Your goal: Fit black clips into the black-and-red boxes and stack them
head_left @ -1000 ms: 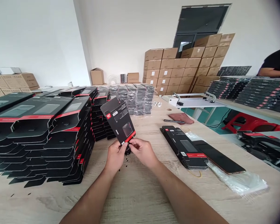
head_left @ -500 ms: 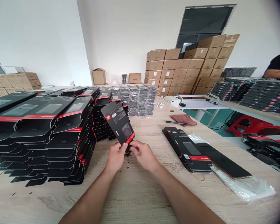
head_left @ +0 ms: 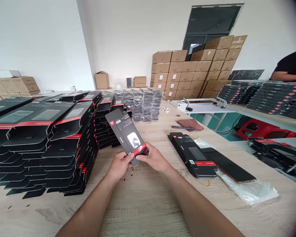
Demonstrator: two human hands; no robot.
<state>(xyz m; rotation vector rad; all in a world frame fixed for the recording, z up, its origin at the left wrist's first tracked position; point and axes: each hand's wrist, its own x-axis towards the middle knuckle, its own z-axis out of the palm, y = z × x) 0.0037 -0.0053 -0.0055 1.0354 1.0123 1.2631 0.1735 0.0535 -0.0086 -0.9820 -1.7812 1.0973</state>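
Observation:
Between my hands, tilted above the table, is a black cardboard box (head_left: 124, 130) with a red band and a window; its far end flap stands out. My left hand (head_left: 120, 165) grips its lower left edge, thumb on top. My right hand (head_left: 153, 158) closes on its lower right edge near the red band. Small black scraps (head_left: 132, 175) lie on the wood below. To the right rests a stack of flattened black boxes (head_left: 187, 151), with a smartphone (head_left: 228, 164) on a clear plastic bag (head_left: 259, 192) beside it.
Tall piles of black boxes (head_left: 51, 158) fill the left side. Plastic-wrapped stacks (head_left: 145, 105) stand ahead. A pen (head_left: 182, 127) and a brown pouch (head_left: 193, 125) lie at the right edge. Cartons (head_left: 182, 70) line the wall. A person's arm (head_left: 289, 75) shows far right.
The box has turned a little, so its window now shines brightly. My right hand has shifted from pinching the box's lower end to holding its right edge. The whole view has swung slightly right.

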